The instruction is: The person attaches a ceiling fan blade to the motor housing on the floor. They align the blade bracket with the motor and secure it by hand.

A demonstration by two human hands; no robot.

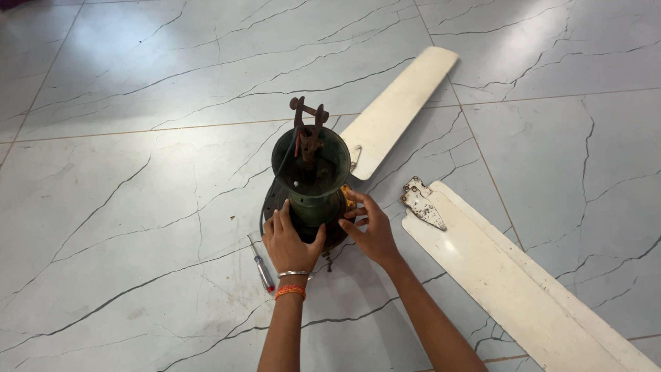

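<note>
Down at the near edge, two bare forearms come up from the bottom of the view, the left wrist wearing a thin metal bangle (pixel 294 274) and an orange thread band (pixel 290 291). The left hand (pixel 289 241) is cupped against the near-left side of the dark fan motor housing (pixel 310 207), fingers curled round its lower body and thumb spread to the right, so it is grasping the housing. The right hand (pixel 368 231) presses on the housing's right side, fingers splayed and bent onto the motor's edge, gripping rather than lying loose. Just left of the left hand, a small screwdriver (pixel 260 265) with a clear and red handle lies on the marble floor (pixel 138 207), near but not touching the wrist. The housing stands upright in the middle of the scene, its green cup-shaped canopy (pixel 311 162) opening upward, with a rusty down-rod bracket (pixel 308 120) poking out of the top and a dark wire trailing down its left side. To the right, two detached cream blades (pixel 509 282) lie stacked, their metal mounting bracket (pixel 421 203) pointing toward the motor. Farther off, another cream blade (pixel 399 110) stretches away to the far right from the motor.
</note>
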